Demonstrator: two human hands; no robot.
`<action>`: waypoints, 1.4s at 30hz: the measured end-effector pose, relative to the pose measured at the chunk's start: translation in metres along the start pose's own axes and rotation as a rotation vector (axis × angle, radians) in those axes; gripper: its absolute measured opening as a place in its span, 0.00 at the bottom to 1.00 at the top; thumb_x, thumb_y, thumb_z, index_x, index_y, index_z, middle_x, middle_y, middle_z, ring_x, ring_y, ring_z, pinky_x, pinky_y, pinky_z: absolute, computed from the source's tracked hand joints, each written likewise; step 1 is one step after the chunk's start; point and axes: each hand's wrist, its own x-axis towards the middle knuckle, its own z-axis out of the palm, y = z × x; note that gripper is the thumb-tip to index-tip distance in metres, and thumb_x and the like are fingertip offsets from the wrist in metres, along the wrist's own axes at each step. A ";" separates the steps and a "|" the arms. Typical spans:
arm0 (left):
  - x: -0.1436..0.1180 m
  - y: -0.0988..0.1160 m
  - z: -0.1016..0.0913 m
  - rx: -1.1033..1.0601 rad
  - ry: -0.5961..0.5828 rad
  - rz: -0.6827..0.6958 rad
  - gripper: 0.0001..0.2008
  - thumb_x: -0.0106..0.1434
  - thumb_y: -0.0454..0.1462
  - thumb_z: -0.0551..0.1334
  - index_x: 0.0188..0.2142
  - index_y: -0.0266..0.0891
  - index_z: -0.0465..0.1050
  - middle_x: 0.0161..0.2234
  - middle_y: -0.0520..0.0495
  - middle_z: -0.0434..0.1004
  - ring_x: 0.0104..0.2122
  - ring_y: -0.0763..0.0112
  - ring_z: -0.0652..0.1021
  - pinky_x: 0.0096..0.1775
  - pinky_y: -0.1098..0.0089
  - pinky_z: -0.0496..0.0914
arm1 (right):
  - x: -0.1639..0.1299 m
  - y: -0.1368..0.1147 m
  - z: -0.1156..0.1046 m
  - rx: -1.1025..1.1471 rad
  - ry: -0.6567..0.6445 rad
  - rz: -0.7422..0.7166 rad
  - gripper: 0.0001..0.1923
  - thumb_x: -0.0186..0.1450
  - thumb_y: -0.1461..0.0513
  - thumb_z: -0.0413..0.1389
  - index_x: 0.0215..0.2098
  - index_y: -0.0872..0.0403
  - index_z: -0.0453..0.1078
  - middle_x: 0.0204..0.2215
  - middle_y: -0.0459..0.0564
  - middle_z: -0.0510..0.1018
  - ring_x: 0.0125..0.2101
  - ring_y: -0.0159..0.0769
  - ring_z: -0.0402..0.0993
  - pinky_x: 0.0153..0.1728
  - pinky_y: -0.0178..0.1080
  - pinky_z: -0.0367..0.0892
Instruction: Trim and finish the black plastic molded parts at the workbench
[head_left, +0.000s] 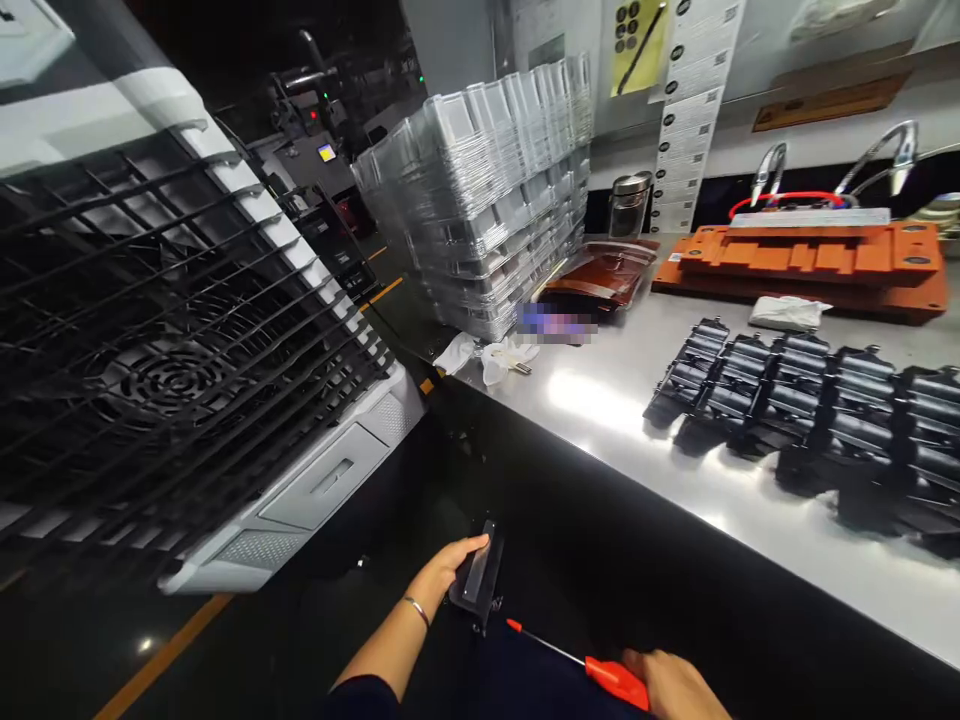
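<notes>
I am seeing overhead light glaring off the steel desk (600, 400); dark floor (112, 640) showing a yellow line (161, 655).

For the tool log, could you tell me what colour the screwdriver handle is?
Red-orange; the screwdriver handle sits in the right hand, head view.

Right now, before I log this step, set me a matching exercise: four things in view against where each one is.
Things:
1. black part
2. screwdriver
3. clear trays
4. white cloth

Places:
A. stacked at the far left end of the bench
B. in the right hand, below the bench edge
C. lying in front of the orange fixture
D. in the left hand, below the bench edge

Pairs: 1-D, 2-B, 3-A, 4-C
</notes>
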 end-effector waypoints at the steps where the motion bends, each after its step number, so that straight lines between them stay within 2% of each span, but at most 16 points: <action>1: 0.005 -0.002 -0.002 -0.022 0.002 -0.033 0.16 0.54 0.46 0.68 0.23 0.35 0.70 0.16 0.48 0.72 0.17 0.69 0.74 0.25 0.69 0.71 | 0.002 -0.005 -0.001 -0.032 -0.001 0.003 0.16 0.63 0.67 0.43 0.22 0.53 0.66 0.23 0.48 0.79 0.27 0.37 0.75 0.26 0.36 0.51; 4: 0.020 0.002 -0.004 -0.056 -0.005 -0.103 0.17 0.58 0.45 0.64 0.21 0.34 0.70 0.16 0.48 0.73 0.16 0.71 0.74 0.23 0.71 0.70 | 0.010 -0.014 -0.002 -0.106 -0.024 0.010 0.10 0.57 0.70 0.47 0.25 0.53 0.67 0.24 0.48 0.79 0.27 0.37 0.75 0.27 0.35 0.51; 6: 0.029 0.010 -0.005 -0.060 -0.025 -0.127 0.17 0.60 0.44 0.62 0.21 0.34 0.70 0.16 0.48 0.73 0.15 0.72 0.73 0.23 0.72 0.70 | 0.014 -0.015 -0.003 -0.111 -0.046 0.020 0.11 0.55 0.71 0.47 0.26 0.53 0.68 0.24 0.49 0.79 0.28 0.38 0.76 0.27 0.35 0.52; 11: 0.041 0.026 0.001 0.010 -0.103 -0.166 0.12 0.59 0.38 0.61 0.22 0.33 0.72 0.17 0.48 0.75 0.15 0.71 0.73 0.22 0.72 0.70 | 0.013 -0.012 -0.012 -0.034 0.004 0.107 0.11 0.63 0.66 0.46 0.26 0.52 0.68 0.24 0.50 0.79 0.28 0.39 0.76 0.27 0.35 0.54; 14: 0.041 0.030 0.004 0.036 -0.148 -0.160 0.15 0.61 0.40 0.58 0.22 0.33 0.72 0.16 0.49 0.74 0.15 0.73 0.72 0.20 0.74 0.68 | 0.006 -0.015 -0.015 0.004 0.043 0.172 0.13 0.65 0.62 0.46 0.25 0.52 0.67 0.23 0.50 0.79 0.27 0.38 0.75 0.27 0.35 0.54; 18: 0.038 0.032 0.007 0.033 -0.219 -0.138 0.14 0.59 0.42 0.61 0.25 0.33 0.73 0.18 0.49 0.75 0.16 0.74 0.74 0.23 0.74 0.69 | 0.001 -0.020 -0.015 -0.004 -0.060 0.063 0.11 0.62 0.65 0.48 0.23 0.53 0.67 0.23 0.50 0.78 0.26 0.38 0.75 0.26 0.35 0.53; 21: 0.035 0.032 0.006 0.028 -0.258 -0.128 0.11 0.56 0.40 0.65 0.27 0.32 0.74 0.20 0.48 0.77 0.18 0.73 0.75 0.25 0.73 0.70 | 0.002 -0.018 -0.014 0.014 -0.038 0.142 0.11 0.63 0.64 0.46 0.27 0.52 0.69 0.26 0.50 0.80 0.29 0.39 0.76 0.28 0.34 0.55; 23: 0.034 0.033 0.004 0.025 -0.267 -0.130 0.12 0.56 0.41 0.65 0.28 0.31 0.74 0.21 0.47 0.77 0.18 0.71 0.76 0.25 0.72 0.70 | 0.003 -0.016 -0.013 0.011 0.001 0.185 0.12 0.64 0.63 0.46 0.29 0.52 0.70 0.27 0.51 0.80 0.30 0.40 0.76 0.29 0.35 0.56; 27: 0.033 0.035 -0.003 0.008 -0.259 -0.092 0.13 0.58 0.42 0.65 0.29 0.30 0.74 0.21 0.47 0.77 0.18 0.72 0.76 0.25 0.72 0.70 | 0.005 -0.017 -0.016 -0.024 -0.040 0.053 0.10 0.61 0.64 0.48 0.24 0.52 0.68 0.22 0.49 0.78 0.26 0.37 0.74 0.27 0.35 0.54; 30: 0.034 0.037 -0.008 -0.008 -0.261 -0.032 0.12 0.56 0.40 0.67 0.32 0.30 0.74 0.22 0.48 0.78 0.20 0.73 0.77 0.27 0.74 0.70 | 0.007 -0.019 -0.023 -0.008 -0.005 0.124 0.09 0.62 0.63 0.49 0.27 0.52 0.69 0.23 0.49 0.78 0.26 0.37 0.73 0.26 0.35 0.53; 33: 0.033 0.037 -0.009 -0.020 -0.255 -0.023 0.15 0.61 0.44 0.63 0.33 0.30 0.75 0.24 0.46 0.78 0.21 0.73 0.77 0.28 0.73 0.71 | 0.006 -0.023 -0.025 0.016 0.021 0.152 0.10 0.64 0.59 0.50 0.28 0.51 0.70 0.24 0.49 0.77 0.26 0.37 0.73 0.26 0.34 0.52; 37: 0.027 0.036 0.003 -0.003 -0.232 -0.052 0.17 0.65 0.44 0.58 0.34 0.31 0.75 0.24 0.46 0.78 0.21 0.71 0.77 0.28 0.72 0.72 | 0.002 -0.030 -0.021 -0.001 -0.046 0.036 0.09 0.61 0.58 0.54 0.25 0.52 0.69 0.22 0.49 0.76 0.25 0.37 0.72 0.26 0.35 0.51; 40: 0.023 0.037 0.019 0.048 -0.225 -0.072 0.14 0.64 0.42 0.60 0.33 0.30 0.75 0.24 0.45 0.78 0.21 0.71 0.77 0.29 0.71 0.72 | -0.001 -0.028 -0.026 0.016 -0.006 0.156 0.08 0.61 0.59 0.53 0.26 0.52 0.69 0.22 0.48 0.76 0.24 0.36 0.71 0.25 0.35 0.50; 42: 0.022 0.040 0.026 0.066 -0.209 -0.061 0.14 0.65 0.42 0.59 0.33 0.31 0.75 0.23 0.46 0.78 0.21 0.72 0.77 0.28 0.72 0.71 | -0.005 -0.025 -0.030 0.054 0.032 0.248 0.11 0.63 0.57 0.51 0.26 0.52 0.68 0.22 0.48 0.76 0.24 0.34 0.70 0.24 0.35 0.50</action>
